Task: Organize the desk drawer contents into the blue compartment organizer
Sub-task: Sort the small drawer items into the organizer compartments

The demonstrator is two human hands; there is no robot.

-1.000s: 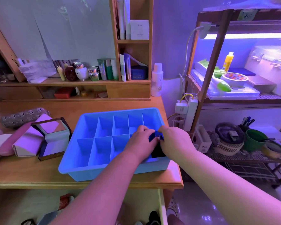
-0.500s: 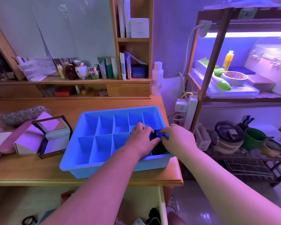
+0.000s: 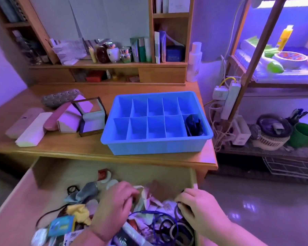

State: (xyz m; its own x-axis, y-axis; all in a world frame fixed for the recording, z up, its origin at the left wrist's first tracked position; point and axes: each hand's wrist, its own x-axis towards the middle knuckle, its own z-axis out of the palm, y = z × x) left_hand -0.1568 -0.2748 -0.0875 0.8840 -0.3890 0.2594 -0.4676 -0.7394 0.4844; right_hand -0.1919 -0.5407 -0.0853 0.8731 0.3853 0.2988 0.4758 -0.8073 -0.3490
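Blue organizer (image 3: 155, 146) on wooden desk (image 3: 75, 148)

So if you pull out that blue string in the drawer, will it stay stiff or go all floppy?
Probably floppy: the blue cord lies in loose curving loops. It likely weighs little, being thin. It may snag, since it drapes over the dark rings beside it.

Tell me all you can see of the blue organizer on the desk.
The blue organizer is a shallow rectangular tray, plastic by its look, split by thin dividers into two rows of five compartments. It sits flat at the desk's front right. Only the near right compartment is filled, by a dark bundle. Neither hand touches it.
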